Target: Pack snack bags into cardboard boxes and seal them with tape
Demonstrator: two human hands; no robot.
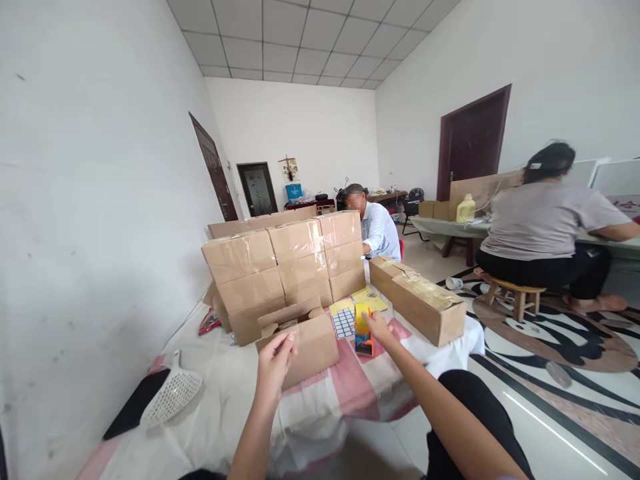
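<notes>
Bare hands at a cloth-covered table: our left hand (277, 358) is raised before the left end of an open carton (314, 350), fingers curled in toward the thumb; whether they pinch anything or touch the cardboard, we cannot tell from this angle. Our right hand (379, 328) closes its fingers on an orange-and-yellow tape dispenser (364, 339), just beyond the carton's right end. The carton lies between our two hands, ahead and to the right of the left one, which is the nearer; its long axis runs across us, right end slightly farther off, flaps standing up. The dispenser's long axis points away from us, a narrow strip of cloth between it and the carton. The carton sits near the front edge of the checked tablecloth (367, 383), with open cloth toward the left. Beyond the dispenser lie a sheet of blue-bordered labels (343, 324) and a yellow sheet (369, 298); a long box (417, 303) bounds the space on the right. A stack of boxes (300, 270) walls off the carton's far side, and a co-worker (384, 230) sits behind it.
</notes>
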